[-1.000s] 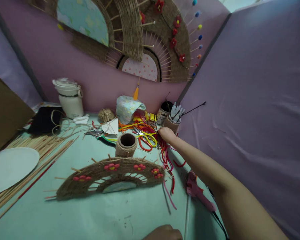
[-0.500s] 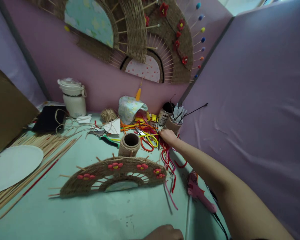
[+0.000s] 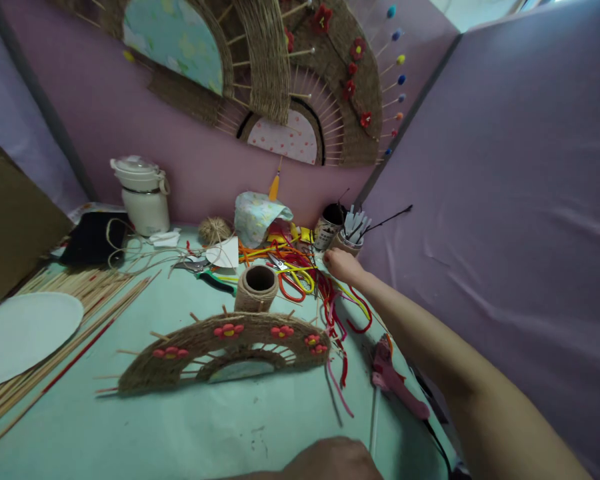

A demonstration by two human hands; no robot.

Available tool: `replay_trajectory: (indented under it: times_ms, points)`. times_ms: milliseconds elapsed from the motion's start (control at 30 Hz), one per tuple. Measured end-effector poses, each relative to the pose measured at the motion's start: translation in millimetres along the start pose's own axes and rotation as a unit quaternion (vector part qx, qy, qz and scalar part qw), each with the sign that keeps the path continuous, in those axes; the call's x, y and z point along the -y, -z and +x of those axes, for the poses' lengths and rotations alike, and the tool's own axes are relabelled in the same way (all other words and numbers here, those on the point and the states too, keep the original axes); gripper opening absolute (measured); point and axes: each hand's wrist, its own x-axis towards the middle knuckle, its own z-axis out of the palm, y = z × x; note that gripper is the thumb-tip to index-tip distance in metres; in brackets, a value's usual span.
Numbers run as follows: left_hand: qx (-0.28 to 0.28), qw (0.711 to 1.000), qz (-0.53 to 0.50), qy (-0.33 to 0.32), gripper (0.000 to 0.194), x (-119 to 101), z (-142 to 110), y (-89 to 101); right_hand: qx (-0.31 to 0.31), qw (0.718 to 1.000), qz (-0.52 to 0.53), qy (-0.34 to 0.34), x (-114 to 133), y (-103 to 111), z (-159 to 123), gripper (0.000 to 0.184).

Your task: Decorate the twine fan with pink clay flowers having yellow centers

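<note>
At the right back of the table my right hand (image 3: 343, 264) reaches beside the twine-wrapped cup (image 3: 349, 244). Its fingers are bent closed over the end of the pile of coloured pipe cleaners (image 3: 330, 293); what they pinch, if anything, is hidden. My left hand (image 3: 335, 460) is at the bottom edge, curled with its back up, and its fingertips are out of sight. Between the hands stands a fan-shaped twine weaving (image 3: 200, 340) with red clay flowers and wooden sticks. Behind it is a twine-wound tube (image 3: 257, 290).
Scissors (image 3: 296, 280) and green-handled pliers (image 3: 215, 281) lie behind the weaving. A pink glue gun (image 3: 397, 383) rests near my right forearm. At left are wooden sticks (image 3: 95, 320), a white disc (image 3: 30, 337) and a white jar (image 3: 143, 197). A twine ball (image 3: 215, 230) sits at the back.
My right hand has shifted slightly right, and a yellow pipe cleaner now shows below it. My left hand has come further into view at the bottom. The weaving stays put.
</note>
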Motion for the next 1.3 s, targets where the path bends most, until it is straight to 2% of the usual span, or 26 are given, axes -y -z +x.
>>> replay_trajectory:
  times_ms: [33,67,133,200,267,300,367,433,500,633,700,767,867,933,1000,1100,1133,1200,1300]
  points:
    - [-0.054,0.993,-0.089,0.053,0.004,-9,1,7.2,-0.006,1.000,0.019,0.001,-2,9,-7,0.022]
    - [-0.112,0.967,-0.194,0.119,0.008,-18,1,14.6,-0.011,0.999,0.039,0.004,-4,17,-15,0.017]
    - [-0.187,0.865,-0.411,0.221,0.013,-34,4,28.6,-0.011,0.997,0.081,0.014,-6,34,-39,0.020]
    - [-0.229,0.766,-0.550,0.243,0.014,-46,6,39.9,0.001,0.992,0.124,0.032,-3,47,-70,0.027]
    - [-0.237,0.701,-0.624,0.253,0.016,-52,7,47.4,0.026,0.985,0.162,0.061,5,53,-107,0.028]
    - [-0.235,0.676,-0.648,0.261,0.018,-54,8,49.7,0.042,0.978,0.187,0.084,10,54,-125,0.028]
    - [-0.239,0.632,-0.683,0.278,0.024,-54,9,52.0,0.074,0.945,0.284,0.146,24,53,-161,0.023]
    - [-0.256,0.599,-0.706,0.278,0.023,-53,10,52.0,0.106,0.930,0.315,0.154,39,47,-191,0.023]
    - [-0.275,0.579,-0.720,0.265,0.019,-51,11,51.1,0.151,0.922,0.320,0.157,53,39,-214,0.025]
    - [-0.276,0.575,-0.728,0.253,0.029,-50,13,49.6,0.184,0.913,0.330,0.157,68,29,-241,0.030]
    - [-0.279,0.580,-0.722,0.253,0.029,-51,12,49.5,0.182,0.909,0.344,0.152,65,31,-242,0.028]
    - [-0.273,0.590,-0.709,0.272,0.028,-51,11,50.2,0.158,0.912,0.353,0.138,55,35,-231,0.023]
    - [-0.213,0.638,-0.674,0.306,0.031,-50,8,52.5,0.060,0.949,0.299,0.080,32,39,-186,0.019]
    - [-0.168,0.675,-0.652,0.301,0.032,-49,5,54.4,-0.004,0.981,0.191,0.020,17,35,-141,0.020]
    - [-0.141,0.699,-0.638,0.290,0.031,-49,3,55.8,-0.025,0.988,0.152,-0.011,7,26,-93,0.022]
    - [-0.123,0.716,-0.626,0.282,0.030,-48,1,56.0,-0.020,0.993,0.109,-0.038,4,6,-32,0.021]
    - [-0.119,0.719,-0.625,0.279,0.030,-48,1,55.6,-0.014,0.994,0.096,-0.044,5,-1,-17,0.025]
    - [-0.116,0.722,-0.625,0.274,0.030,-47,1,54.6,0.001,0.996,0.073,-0.051,8,-15,5,0.032]
    - [-0.117,0.723,-0.624,0.274,0.029,-46,1,53.5,0.016,0.997,0.047,-0.052,10,-29,23,0.034]
